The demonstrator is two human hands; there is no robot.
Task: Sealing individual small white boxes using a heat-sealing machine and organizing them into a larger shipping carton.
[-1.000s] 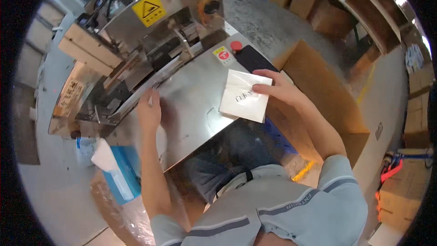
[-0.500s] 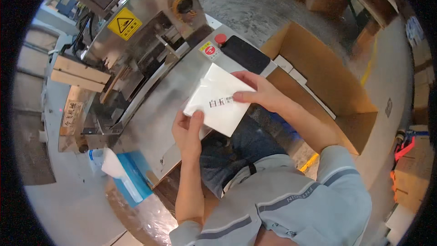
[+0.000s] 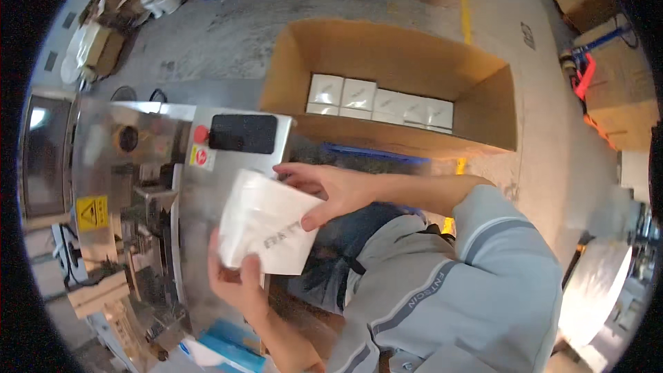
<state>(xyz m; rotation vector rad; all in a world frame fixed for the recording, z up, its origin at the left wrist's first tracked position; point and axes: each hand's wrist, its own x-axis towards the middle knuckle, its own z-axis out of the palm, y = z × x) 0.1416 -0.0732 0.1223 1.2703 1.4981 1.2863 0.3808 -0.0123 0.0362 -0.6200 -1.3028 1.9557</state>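
Both my hands hold a white square packet [image 3: 266, 211] with dark print on its face, tilted above the edge of a metal work surface. My left hand [image 3: 238, 283] grips its lower left edge, thumb on the face and fingers behind. On the upper right side my right hand [image 3: 338, 190] pinches it with the thumb in front; the other fingers are partly hidden. Farther off, an open cardboard carton [image 3: 407, 137] contains several similar white packets [image 3: 359, 94] in a row along its near wall.
Left of me stands a metal machine [image 3: 103, 166] with a yellow warning sign [image 3: 92, 213]. A black phone-like slab [image 3: 243, 133] and a red button [image 3: 201, 133] sit on the metal surface [image 3: 204, 197]. Near its front lies a blue-and-white plastic package [image 3: 231, 347]. More cartons [image 3: 604, 72] stand at right.
My view has turned right, bringing the carton's inside and its packets into sight. The packet stays in both hands and now tilts more, its print blurred by motion.
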